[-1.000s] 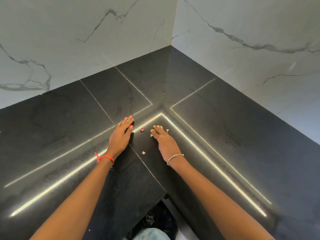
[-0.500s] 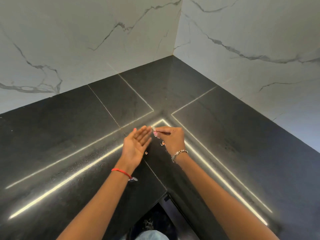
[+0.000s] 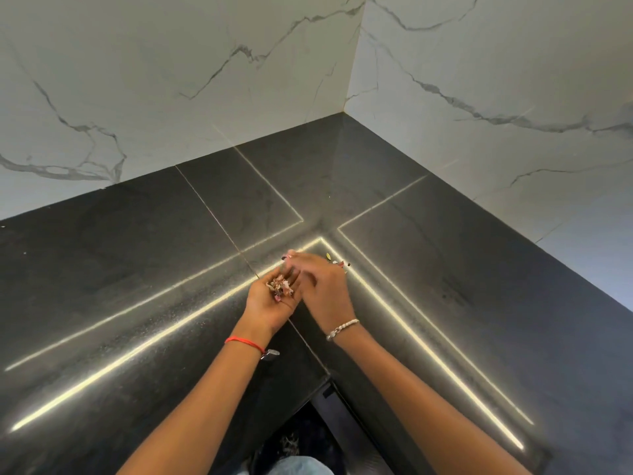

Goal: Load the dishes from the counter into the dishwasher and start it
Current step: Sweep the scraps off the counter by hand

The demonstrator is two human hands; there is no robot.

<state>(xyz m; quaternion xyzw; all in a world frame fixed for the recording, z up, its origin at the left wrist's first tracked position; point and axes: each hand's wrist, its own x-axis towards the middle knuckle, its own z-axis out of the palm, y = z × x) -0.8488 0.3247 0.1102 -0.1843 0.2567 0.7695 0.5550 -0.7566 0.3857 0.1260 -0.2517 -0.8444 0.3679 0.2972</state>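
Observation:
No dishes and no dishwasher are in view. My left hand [image 3: 269, 305] is held palm up just above the black corner counter [image 3: 137, 269], carrying a small heap of food scraps [image 3: 281, 286]. My right hand [image 3: 323, 291] is right beside and partly over it, with its fingers reaching left across the left fingertips, blurred by motion. A few loose scraps [image 3: 337, 260] lie on the counter just beyond the right hand, on the bright reflected line.
White marble-look walls [image 3: 171, 80] close the corner at the back and right. The counter's inner front edge [image 3: 325, 378] is below my wrists, with dark floor and a bit of denim under it.
My left hand turned palm up and lifted off the counter. My right hand picked scraps off the surface and moved over the left palm, which now holds a heap of them.

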